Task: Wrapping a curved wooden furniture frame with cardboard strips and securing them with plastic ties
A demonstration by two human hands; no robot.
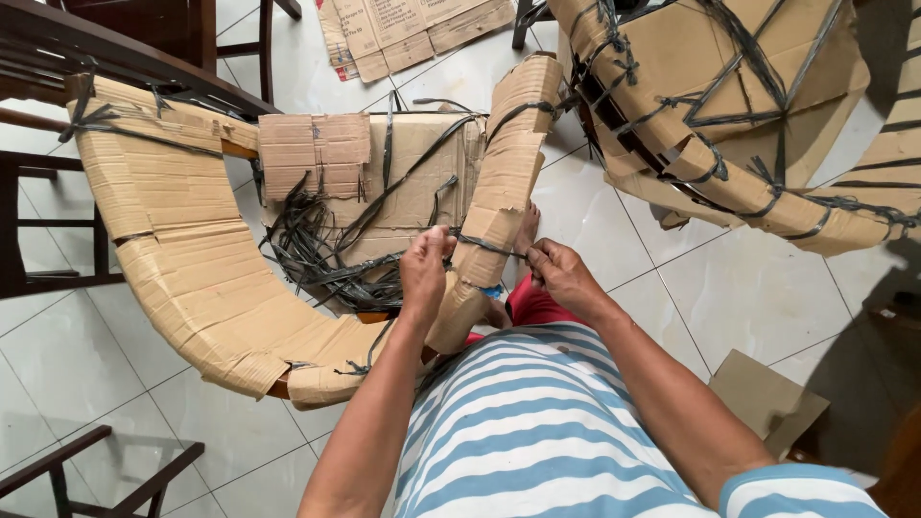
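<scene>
Both hands pull a black strap (pixel 487 246) tight around the cardboard-wrapped chair arm (pixel 504 182). The left hand (pixel 425 271) pinches it left of this arm, the right hand (pixel 559 275) grips it right. Loose straps (pixel 317 251) lie left; another wrapped chair (pixel 729 115) stands beyond.

A single head-worn camera looks steeply down from the person's own eye level, close over their striped shirt (pixel 537 422) and forearms. It faces forward across a cardboard-wrapped chair frame (pixel 192 259) near left, with the tiled floor (pixel 748 288) stretching to the far edge.
</scene>
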